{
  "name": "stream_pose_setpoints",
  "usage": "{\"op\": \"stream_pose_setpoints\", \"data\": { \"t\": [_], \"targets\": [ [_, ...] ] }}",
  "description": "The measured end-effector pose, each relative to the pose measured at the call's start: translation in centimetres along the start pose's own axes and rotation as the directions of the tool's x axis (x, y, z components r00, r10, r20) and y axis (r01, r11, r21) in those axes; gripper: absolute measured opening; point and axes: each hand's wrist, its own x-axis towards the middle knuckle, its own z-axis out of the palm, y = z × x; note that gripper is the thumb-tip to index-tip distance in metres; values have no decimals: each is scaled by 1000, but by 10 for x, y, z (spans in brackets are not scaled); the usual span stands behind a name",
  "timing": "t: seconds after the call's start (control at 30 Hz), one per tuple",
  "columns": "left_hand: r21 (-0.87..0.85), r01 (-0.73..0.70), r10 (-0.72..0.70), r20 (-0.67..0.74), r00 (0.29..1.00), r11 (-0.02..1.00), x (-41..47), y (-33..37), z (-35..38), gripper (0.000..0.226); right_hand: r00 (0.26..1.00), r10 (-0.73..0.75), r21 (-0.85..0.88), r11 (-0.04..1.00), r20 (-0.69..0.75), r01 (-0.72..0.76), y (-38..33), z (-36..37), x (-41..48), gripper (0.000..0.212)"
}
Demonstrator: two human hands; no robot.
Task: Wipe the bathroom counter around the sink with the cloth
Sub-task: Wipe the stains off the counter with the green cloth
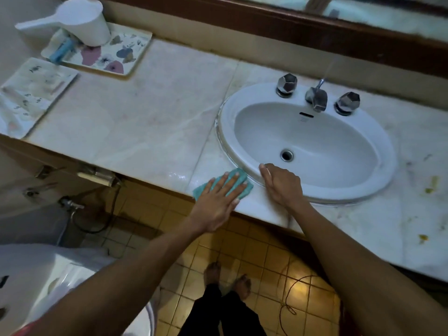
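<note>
the pale marble counter (150,117) holds a white oval sink (228,122). far left, a flowered tray (135,52) carries a white plastic scoop (84,23) and a blue tube (60,50). the right hand (281,185) rests on the sink's front rim, fingers loosely bent, holding nothing. the left hand (219,202) presses flat on the teal cloth (200,189), just beside the sink.

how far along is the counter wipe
Early. A wet streak by the cloth looks wiped. The left hand presses the cloth flat at the sink's front-left; the right hand rests on its rim. Yellow stains right of it remain.
</note>
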Motion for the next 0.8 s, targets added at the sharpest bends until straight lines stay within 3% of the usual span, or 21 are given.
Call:
{"op": "stream_pose_setpoints", "data": {
  "t": [0.07,0.1,0.2,0.3,0.37,0.8],
  "targets": [
    [36,-100,99,37,994,994,8,-34,-17,52,999,19,-34,999,-31,-20,11,0,-5,56],
    [52,-80,78,37,996,995,14,-52,-24,52,998,37,-50,998,-51,-39,17,1,-9,57],
    [14,177,-176,-74,982,984,30,-70,-27,52,991,87,-38,995,-99,-91,35,3,-21,56],
    [-85,416,-425,-214,880,905,40,-28,-6,54,986,73,-48,996,-149,-81,54,1,-33,55],
    [-134,493,-510,-263,819,860,44,11,8,56,987,51,-94,993,-154,-66,65,1,-40,55],
    [-221,597,-636,-250,730,771,50,160,62,63,979,-147,-99,986,-139,134,173,-40,-90,44]
  ]
}}
